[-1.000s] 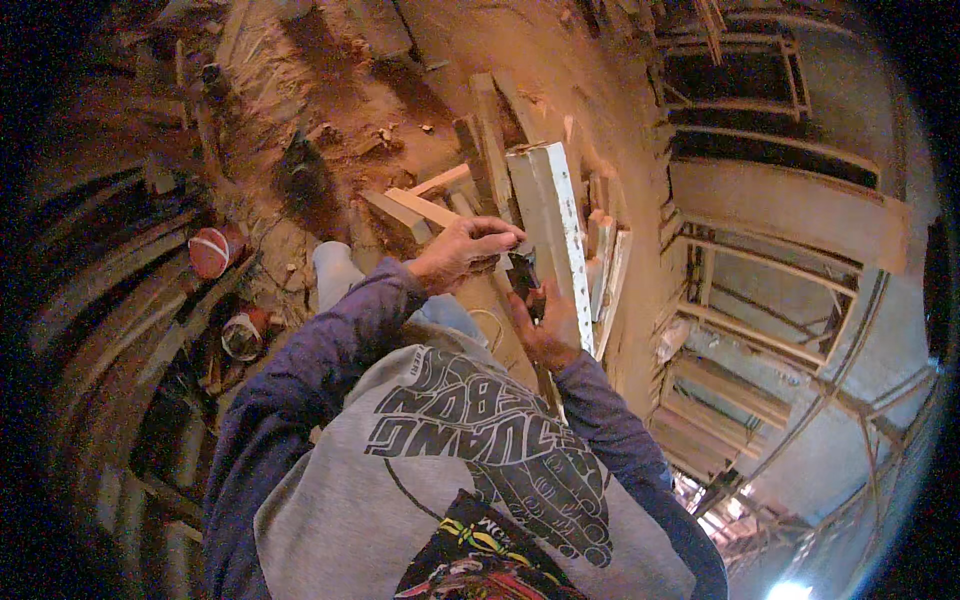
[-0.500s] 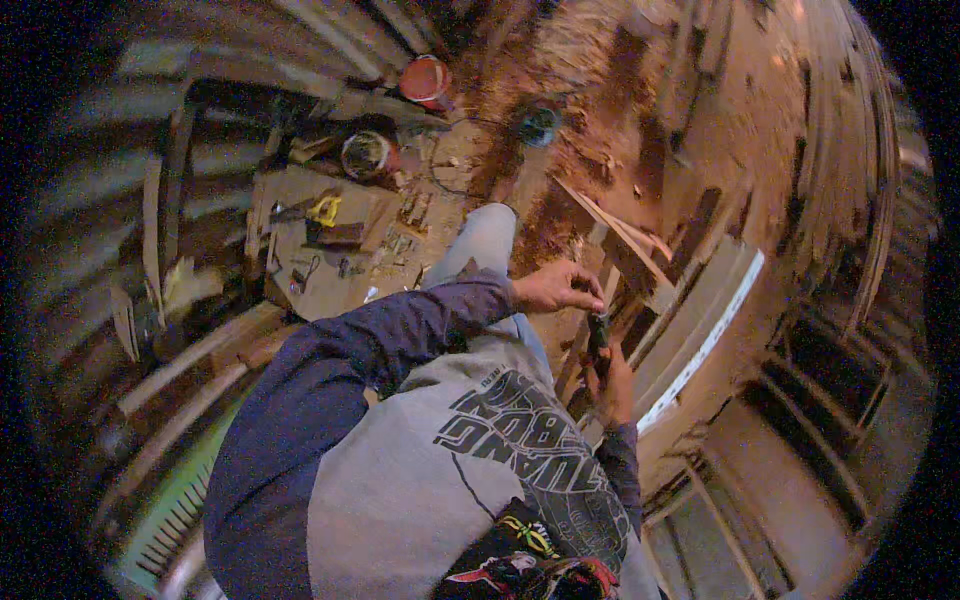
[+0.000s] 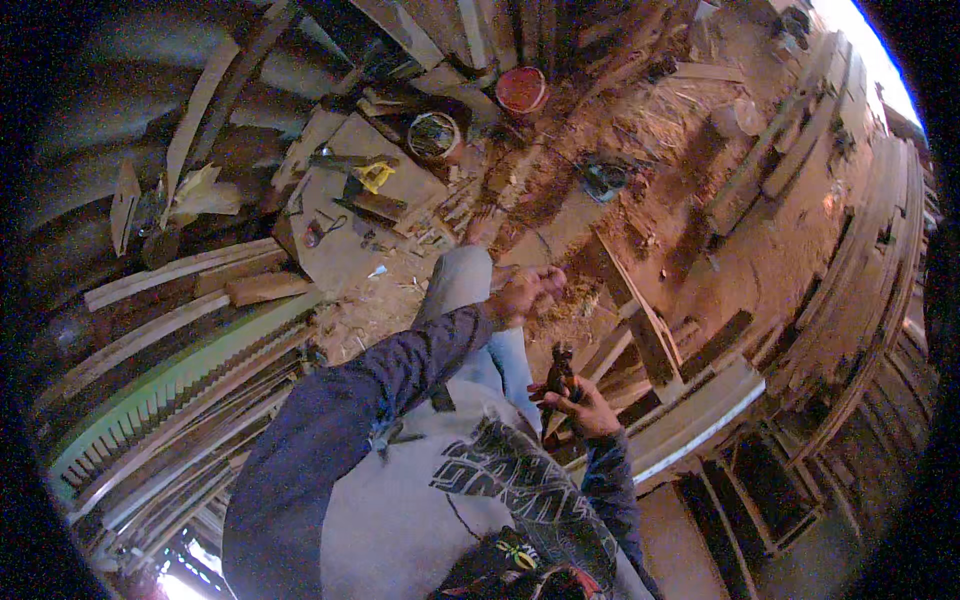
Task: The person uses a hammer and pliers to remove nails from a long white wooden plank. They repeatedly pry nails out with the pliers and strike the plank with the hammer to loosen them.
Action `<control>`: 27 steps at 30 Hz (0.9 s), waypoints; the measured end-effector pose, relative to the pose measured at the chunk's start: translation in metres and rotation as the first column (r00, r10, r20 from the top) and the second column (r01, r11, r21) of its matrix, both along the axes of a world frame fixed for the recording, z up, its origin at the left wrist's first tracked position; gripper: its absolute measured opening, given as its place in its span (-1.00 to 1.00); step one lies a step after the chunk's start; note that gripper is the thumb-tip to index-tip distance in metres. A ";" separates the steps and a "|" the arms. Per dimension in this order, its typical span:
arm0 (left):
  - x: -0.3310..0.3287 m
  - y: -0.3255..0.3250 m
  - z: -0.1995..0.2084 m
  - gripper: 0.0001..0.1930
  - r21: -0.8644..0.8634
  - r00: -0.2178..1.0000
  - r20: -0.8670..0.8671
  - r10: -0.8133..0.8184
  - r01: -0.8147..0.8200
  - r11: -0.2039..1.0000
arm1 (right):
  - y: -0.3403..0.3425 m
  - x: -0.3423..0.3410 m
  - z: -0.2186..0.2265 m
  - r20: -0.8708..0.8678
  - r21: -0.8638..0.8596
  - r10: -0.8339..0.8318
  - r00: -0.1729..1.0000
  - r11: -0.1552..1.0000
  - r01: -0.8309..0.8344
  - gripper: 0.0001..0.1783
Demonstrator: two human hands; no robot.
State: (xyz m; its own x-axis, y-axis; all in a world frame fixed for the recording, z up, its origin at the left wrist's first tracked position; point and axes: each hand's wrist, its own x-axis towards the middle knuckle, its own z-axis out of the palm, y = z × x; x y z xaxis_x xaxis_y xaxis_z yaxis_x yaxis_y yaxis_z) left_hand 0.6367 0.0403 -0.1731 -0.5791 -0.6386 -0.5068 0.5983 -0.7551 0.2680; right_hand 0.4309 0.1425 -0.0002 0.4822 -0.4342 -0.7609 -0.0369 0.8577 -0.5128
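My right hand [image 3: 590, 410] is closed around a dark plier-like hand tool [image 3: 561, 372] with an orange patch, held upright in front of my right thigh. Its dark head sticks up past my fingers; the exact kind is hard to make out. Over my knee, apart from the tool, my left hand [image 3: 527, 294] has its fingers curled together. Whatever is between those fingers, if anything, is too small or blurred to name.
On the left, a work board [image 3: 350, 262] carries a yellow-handled saw [image 3: 375, 177] and small tools. A red bucket [image 3: 522, 92], a tub [image 3: 433, 135] and a blue power tool [image 3: 603, 178] stand ahead. Timber [image 3: 700, 410] lies right; a green slatted piece [image 3: 170, 390] lies left.
My hands have come apart: the left has drawn back from the tool toward my knee, and the right has lowered slightly leftward, still gripping it. The whole view has turned.
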 end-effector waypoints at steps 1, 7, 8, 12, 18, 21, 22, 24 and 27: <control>0.017 -0.004 -0.026 -0.75 0.062 0.960 -0.265 0.096 -0.082 0.995 | -0.002 0.007 -0.023 -0.134 -0.119 0.125 0.983 0.983 -0.142 -0.77; 0.129 -0.082 -0.196 -0.80 0.369 0.913 0.402 0.072 -0.234 0.899 | 0.049 0.017 -0.167 -0.543 -0.156 0.014 0.839 0.981 -0.118 -0.88; 0.142 -0.106 -0.231 -0.80 0.449 0.835 0.549 0.046 -0.340 0.826 | 0.059 0.024 -0.180 -0.585 -0.189 -0.048 0.810 0.979 -0.079 -0.88; 0.196 -0.167 -0.360 -0.81 0.409 0.515 0.851 -0.103 -0.526 0.746 | 0.067 0.051 -0.193 -0.765 0.166 0.303 0.568 0.945 -0.281 -0.75; 0.255 -0.205 -0.466 -0.71 0.215 0.593 0.696 0.405 -0.710 0.671 | 0.044 0.080 -0.197 -0.794 0.118 0.370 0.483 0.872 -0.474 -0.71; 0.268 -0.237 -0.489 -0.72 0.159 0.530 0.743 0.409 -0.734 0.660 | 0.040 0.084 -0.210 -0.797 0.414 0.473 0.375 0.881 -0.230 -0.69; 0.272 -0.245 -0.494 -0.72 0.141 0.505 0.765 0.398 -0.736 0.662 | 0.039 0.085 -0.212 -0.794 0.471 0.498 0.349 0.867 -0.165 -0.70; 0.282 -0.255 -0.505 -0.73 0.103 0.451 0.809 0.377 -0.741 0.664 | 0.034 0.087 -0.214 -0.810 0.405 0.448 0.377 0.894 -0.192 -0.73; 0.290 -0.260 -0.517 -0.73 0.076 0.401 0.852 0.337 -0.731 0.678 | 0.025 0.088 -0.210 -0.828 0.221 0.402 0.390 0.874 -0.432 -0.70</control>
State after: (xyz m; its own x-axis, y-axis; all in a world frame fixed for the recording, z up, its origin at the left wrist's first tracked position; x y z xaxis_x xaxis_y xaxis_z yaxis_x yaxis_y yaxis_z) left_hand 0.9270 -0.2193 -0.6901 0.5145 -0.2976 -0.8042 0.6436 -0.4857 0.5915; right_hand 0.5186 0.1676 -0.2100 -0.2433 -0.3924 -0.8870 -0.8020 0.5957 -0.0436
